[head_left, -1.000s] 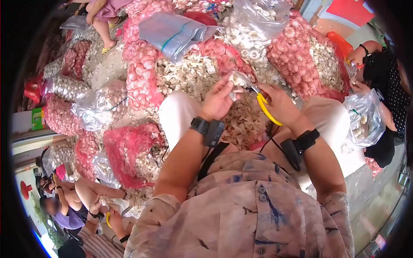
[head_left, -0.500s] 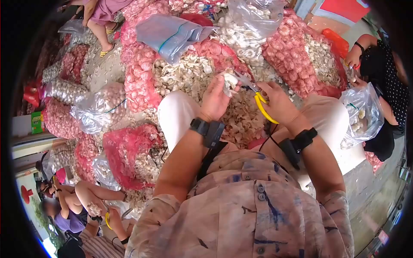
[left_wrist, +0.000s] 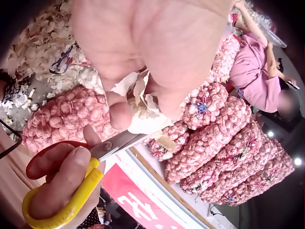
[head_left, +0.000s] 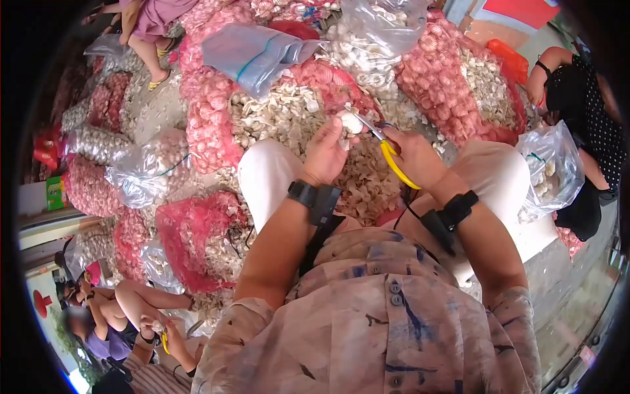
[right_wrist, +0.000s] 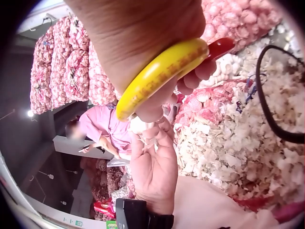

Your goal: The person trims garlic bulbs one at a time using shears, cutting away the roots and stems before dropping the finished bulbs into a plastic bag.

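In the head view my left hand (head_left: 325, 156) pinches a white garlic bulb (head_left: 352, 123) between thumb and fingers. Loose flaps of papery skin hang from the bulb (left_wrist: 145, 121) in the left wrist view. My right hand (head_left: 420, 159) grips scissors (head_left: 396, 167) by their yellow and red handles. The scissor blades (left_wrist: 116, 145) reach right up to the bulb's edge, their tips hidden behind it in the left wrist view. Seen from the right wrist, the yellow handle loop (right_wrist: 159, 74) wraps the hand, and the bulb lies beyond it, partly covered by fingers.
Garlic skins (head_left: 367, 187) are heaped between the knees. Red net sacks of garlic (head_left: 213, 121) lie around, with a folded clear plastic bag (head_left: 256, 56) on top. Close on the right sits another person (head_left: 581, 125) beside a plastic bag (head_left: 551, 167); others sit at lower left.
The bulb has turned in my left hand, showing more of its white side. My right hand has shifted slightly left with the scissors, whose blades changed angle against the bulb.
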Motion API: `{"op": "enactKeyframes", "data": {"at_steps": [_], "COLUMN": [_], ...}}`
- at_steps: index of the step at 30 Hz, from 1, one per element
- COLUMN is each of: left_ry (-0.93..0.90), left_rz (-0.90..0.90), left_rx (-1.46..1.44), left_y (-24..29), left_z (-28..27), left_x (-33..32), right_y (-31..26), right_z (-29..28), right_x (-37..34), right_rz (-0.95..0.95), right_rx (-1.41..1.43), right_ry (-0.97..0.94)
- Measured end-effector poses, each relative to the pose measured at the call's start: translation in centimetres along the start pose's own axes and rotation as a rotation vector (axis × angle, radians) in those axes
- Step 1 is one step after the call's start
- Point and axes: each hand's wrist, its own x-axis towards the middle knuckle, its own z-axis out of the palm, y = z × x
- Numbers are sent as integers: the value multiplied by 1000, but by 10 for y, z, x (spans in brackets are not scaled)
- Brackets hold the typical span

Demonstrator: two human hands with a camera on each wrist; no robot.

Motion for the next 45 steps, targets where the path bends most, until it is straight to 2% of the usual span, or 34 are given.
{"op": "enactKeyframes", "data": {"at_steps": [3,7,9,13,16,19,21,25,27,31,37,39,40,42,43,45], "left_ry": [50,76,24,-71,38,12,16,40,63,58,95,70,70,39,39,164], "left_rz": [-19,-33,-56,-48,-24,-33,3,43,93,116,52,26,27,1,1,-143], "left_rx": [-41,-41,-59,-167,-169,-112,132,329,536,518,435,264,264,127,127,-10], "left_y": [4,2,1,-1,2,8,11,18,21,20,17,18,17,17,15,7], "left_z": [2,-3,-7,-9,1,8,12,14,13,14,13,10,9,9,12,21], "left_x": [0,1,4,7,9,7,3,4,6,6,6,6,6,4,3,1], "right_y": [6,8,4,7,9,16,14,4,5,6,0,6,8,16,21,20], "right_z": [1,3,1,9,12,18,17,12,14,12,3,6,8,13,20,19], "right_x": [1,0,1,6,11,15,15,11,10,8,8,11,12,16,23,25], "right_rz": [40,4,76,112,184,81,38,-2,15,-10,67,195,195,211,150,139], "right_rx": [5,30,231,339,295,229,63,-76,-178,-158,-245,-31,-30,336,515,588], "right_ry": [-64,-53,6,69,95,163,168,182,152,151,42,15,15,217,257,260]}}
